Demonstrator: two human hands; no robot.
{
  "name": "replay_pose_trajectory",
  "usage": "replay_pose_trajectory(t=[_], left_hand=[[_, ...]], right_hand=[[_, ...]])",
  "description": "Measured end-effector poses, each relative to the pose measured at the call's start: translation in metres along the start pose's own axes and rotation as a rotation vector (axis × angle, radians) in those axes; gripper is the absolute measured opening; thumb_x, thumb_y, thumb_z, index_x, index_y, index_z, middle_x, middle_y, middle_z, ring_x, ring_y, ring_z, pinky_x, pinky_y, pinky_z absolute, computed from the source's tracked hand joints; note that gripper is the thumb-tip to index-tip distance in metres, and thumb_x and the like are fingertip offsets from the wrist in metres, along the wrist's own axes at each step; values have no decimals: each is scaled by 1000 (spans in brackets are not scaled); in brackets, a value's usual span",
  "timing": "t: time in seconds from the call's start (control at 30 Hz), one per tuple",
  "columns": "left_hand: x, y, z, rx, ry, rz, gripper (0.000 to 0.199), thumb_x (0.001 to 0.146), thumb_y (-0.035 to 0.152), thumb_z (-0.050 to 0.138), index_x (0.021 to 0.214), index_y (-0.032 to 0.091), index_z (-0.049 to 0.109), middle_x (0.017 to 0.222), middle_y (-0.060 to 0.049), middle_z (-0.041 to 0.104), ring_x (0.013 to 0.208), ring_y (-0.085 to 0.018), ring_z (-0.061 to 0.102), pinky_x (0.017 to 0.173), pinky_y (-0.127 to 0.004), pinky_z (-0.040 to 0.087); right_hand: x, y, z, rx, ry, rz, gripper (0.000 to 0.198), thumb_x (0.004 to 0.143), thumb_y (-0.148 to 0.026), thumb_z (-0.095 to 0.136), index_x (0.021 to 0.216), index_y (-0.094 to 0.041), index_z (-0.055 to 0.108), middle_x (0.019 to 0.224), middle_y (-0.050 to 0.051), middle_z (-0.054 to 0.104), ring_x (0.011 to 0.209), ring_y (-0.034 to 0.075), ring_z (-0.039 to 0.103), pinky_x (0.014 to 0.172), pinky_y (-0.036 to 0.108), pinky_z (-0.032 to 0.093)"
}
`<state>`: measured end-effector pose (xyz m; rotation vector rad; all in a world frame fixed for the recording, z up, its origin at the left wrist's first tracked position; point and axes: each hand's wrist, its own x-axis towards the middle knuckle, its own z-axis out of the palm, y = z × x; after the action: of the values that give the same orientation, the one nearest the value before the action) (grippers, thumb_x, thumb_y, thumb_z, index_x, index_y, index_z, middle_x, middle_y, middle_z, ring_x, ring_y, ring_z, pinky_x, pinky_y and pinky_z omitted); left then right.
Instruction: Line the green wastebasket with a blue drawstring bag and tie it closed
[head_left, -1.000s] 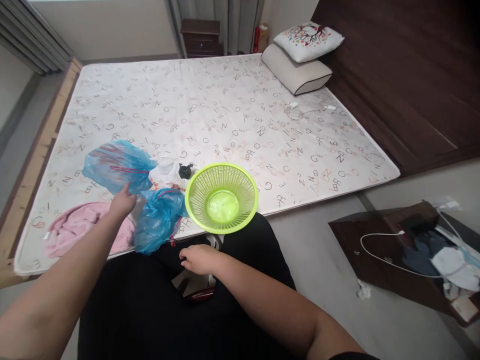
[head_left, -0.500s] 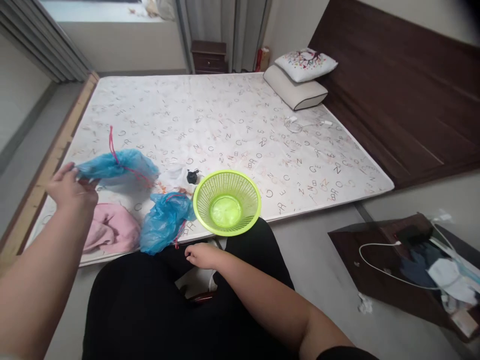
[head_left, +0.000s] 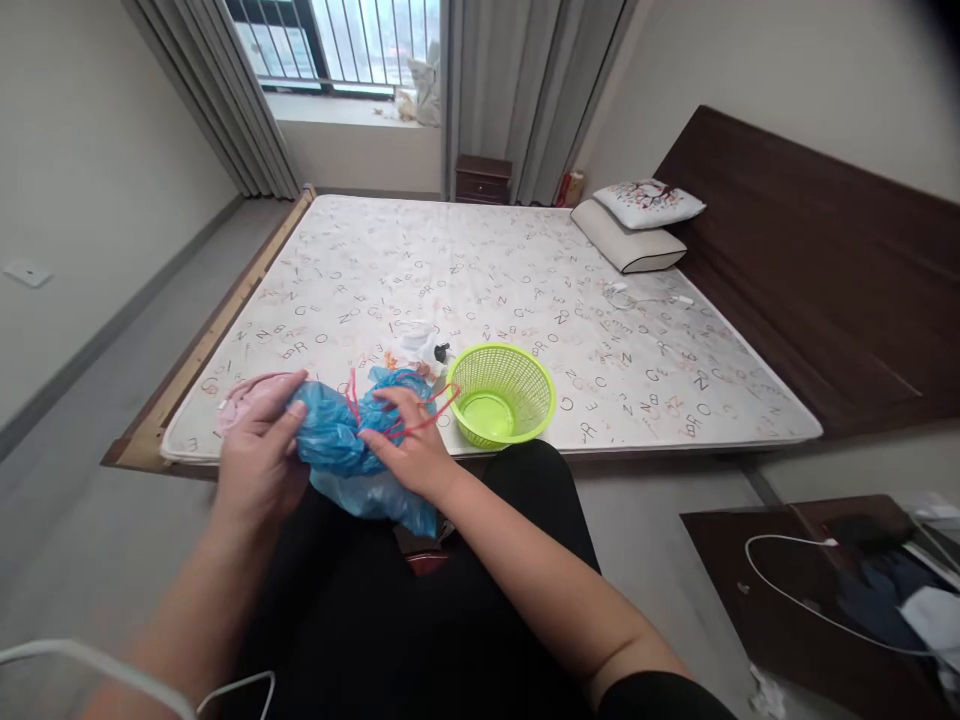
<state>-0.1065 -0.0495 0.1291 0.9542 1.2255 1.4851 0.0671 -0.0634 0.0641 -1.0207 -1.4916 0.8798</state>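
A crumpled blue plastic bag (head_left: 326, 430) with a red drawstring is stretched between my hands above my lap. My left hand (head_left: 262, 445) grips its left end, thumb pressed against the fingers. On the bag's right part, my right hand (head_left: 412, 445) closes around the plastic near the red string. More blue plastic shows behind and below; I cannot tell which of it belongs to a second bag. A green plastic basket (head_left: 541, 420) stands just right of my right hand on the mattress edge. Pink cloth (head_left: 244, 395) lies behind my left hand.
The mattress (head_left: 450, 250) spreads out ahead, with a white plastic bag (head_left: 412, 340) near the basket. Two pillows (head_left: 645, 205) are stacked by the dark headboard (head_left: 810, 250). At lower right stands a dark table (head_left: 742, 560) with cables. A white cable (head_left: 90, 655) crosses at lower left.
My left hand has brought the blue bag rightward and closer to my lap. My right hand has risen from my lap and taken hold of it. The view has tilted up and left.
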Motion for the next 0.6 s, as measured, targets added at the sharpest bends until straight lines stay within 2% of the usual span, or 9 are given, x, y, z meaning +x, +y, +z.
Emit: replay_pose_trajectory(t=[0.1,0.17,0.23,0.3,0.37,0.43,0.47,0.53,0.6], left_hand=[[-22,-4,-9,-18,-53,-26,66,66,36,93,126,19,75,113,-8,75,77,-14,67,63,-22,58],[-23,-5,-28,140,-38,39,67,70,39,88,132,21,71,110,-7,73,77,-16,67,64,-24,57],[-24,-1,-50,484,-51,125,59,78,42,81,133,23,70,104,-7,72,77,-19,67,65,-30,56],[-30,9,-63,905,-106,252,43,85,45,73,123,26,75,103,-9,71,82,-25,68,77,-41,58],[-46,23,-63,1085,-152,469,33,90,47,68,113,27,79,109,-11,70,99,-32,69,95,-50,55],[-66,37,-51,1016,-282,664,30,93,47,64,111,28,80,122,-11,70,118,-34,66,110,-51,49],[-75,42,-43,957,-398,694,30,95,46,63,114,28,79,128,-10,70,123,-33,65,112,-48,48],[-87,48,-29,885,-605,629,29,97,44,64,118,28,77,123,-7,75,113,-27,71,102,-39,56],[-89,47,-22,883,-718,520,26,97,44,67,113,27,77,104,-3,79,93,-21,74,84,-31,60]], right_hand=[[-13,-8,-9,153,-282,138,38,93,-32,69,130,-25,61,96,0,67,87,15,65,87,33,57],[-23,-13,-20,196,-254,213,26,93,-32,68,118,-24,66,90,-1,64,80,14,63,81,31,56],[-32,-24,-31,216,-147,245,22,92,-32,70,112,-24,67,90,-1,64,82,14,63,80,31,56],[-39,-40,-41,234,-87,233,22,91,-31,70,111,-25,67,89,-1,63,81,14,63,80,31,55],[-43,-58,-45,242,-93,189,24,90,-32,72,112,-25,68,87,-2,62,79,14,62,77,30,54],[-45,-76,-45,230,-136,127,26,90,-34,73,114,-25,68,85,-2,61,77,14,61,75,30,53],[-45,-83,-44,215,-160,91,27,90,-34,73,115,-25,68,86,-2,61,78,14,61,75,30,53],[-45,-95,-43,179,-191,18,25,92,-33,72,115,-24,68,89,-1,63,81,14,61,76,30,52],[-44,-101,-45,148,-203,-24,24,92,-32,72,114,-24,69,89,0,63,80,14,59,75,29,51]])
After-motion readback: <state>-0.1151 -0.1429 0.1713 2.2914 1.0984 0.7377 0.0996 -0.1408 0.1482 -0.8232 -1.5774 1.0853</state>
